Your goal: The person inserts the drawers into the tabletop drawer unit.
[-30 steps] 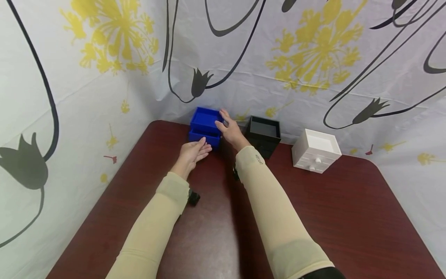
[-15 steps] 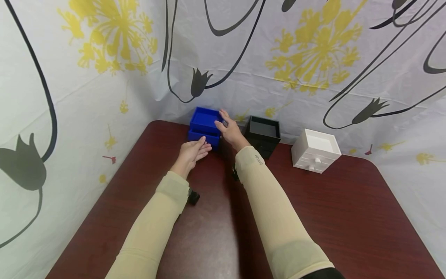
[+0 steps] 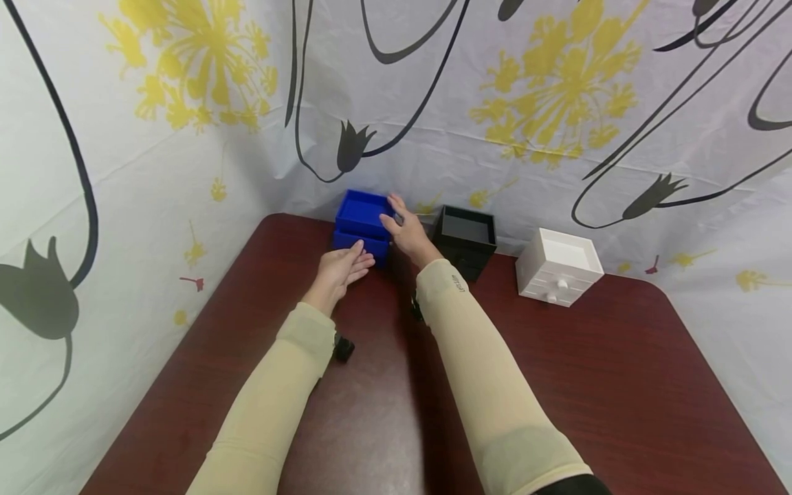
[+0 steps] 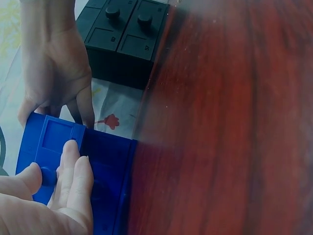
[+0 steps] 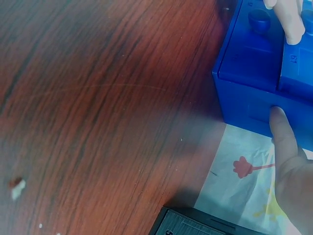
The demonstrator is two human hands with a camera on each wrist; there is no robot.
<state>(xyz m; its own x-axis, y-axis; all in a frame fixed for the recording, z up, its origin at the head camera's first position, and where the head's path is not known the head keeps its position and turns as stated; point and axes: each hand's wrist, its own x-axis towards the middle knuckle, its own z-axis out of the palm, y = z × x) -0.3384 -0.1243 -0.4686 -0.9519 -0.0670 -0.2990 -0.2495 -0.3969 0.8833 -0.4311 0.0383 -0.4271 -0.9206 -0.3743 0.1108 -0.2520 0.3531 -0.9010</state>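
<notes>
A small blue drawer cabinet (image 3: 363,208) stands at the back left of the table, its upper drawer (image 4: 59,134) sticking out a little past the lower one. My left hand (image 3: 339,270) is at its front; in the left wrist view thumb and fingers lie on either side of the drawer knob (image 4: 48,176), pinching it. Against the cabinet's right side is my right hand (image 3: 410,232), fingers spread and fairly straight. One finger (image 5: 282,129) presses the side wall in the right wrist view. The lower knob (image 5: 259,20) also shows there.
Just right of the blue cabinet stands a black drawer cabinet (image 3: 468,237), partly behind the right arm. Farther right is a white drawer cabinet (image 3: 559,267) with round knobs. A patterned cloth (image 3: 445,103) hangs close behind the dark red table (image 3: 557,385).
The blue upper drawer has slid inward, and the dark gap behind its front has narrowed. The left hand has moved slightly forward with it; the right hand stays in place.
</notes>
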